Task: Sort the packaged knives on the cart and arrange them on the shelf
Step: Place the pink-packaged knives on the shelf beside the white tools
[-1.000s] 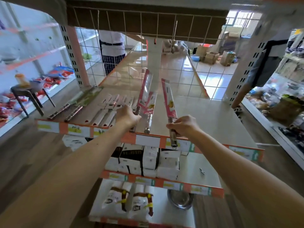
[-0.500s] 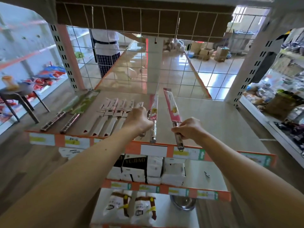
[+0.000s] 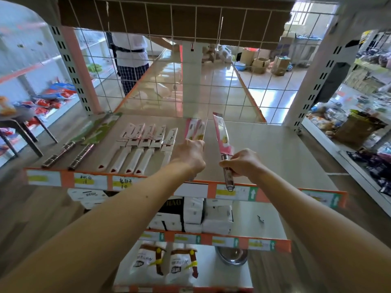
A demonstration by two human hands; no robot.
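Head camera looks down on a store shelf (image 3: pixel 275 149) where sorting is, by my reading, well under way. At the left end lie two green-sleeved knives (image 3: pixel 84 142) with steel handles. Just beside them is a tidy row of white-handled knives (image 3: pixel 139 149) in pink-and-white card, handles toward the price strip (image 3: pixel 190 188). The pink-sleeved group comes next. The left hand (image 3: pixel 189 155) rests over the lower end of the pink packs (image 3: pixel 194 129) lying on the board, fingers curled down round them. The fingertips and handles are hidden, so I cannot tell whether it grips one pack or two. The right hand (image 3: pixel 243 163) holds another pink-sleeved knife (image 3: pixel 223 136) by its steel handle (image 3: pixel 228 176). Its fingers and thumb are curled round the upper handle, and the blade points away and tilts up off the board. The handle's end hangs over the price strip. That knife is just to the right of the left-hand packs but apart from them, and it has yet to be laid flat and lined up. The cart is out of sight, so how many knives remain to be shelved cannot be judged.
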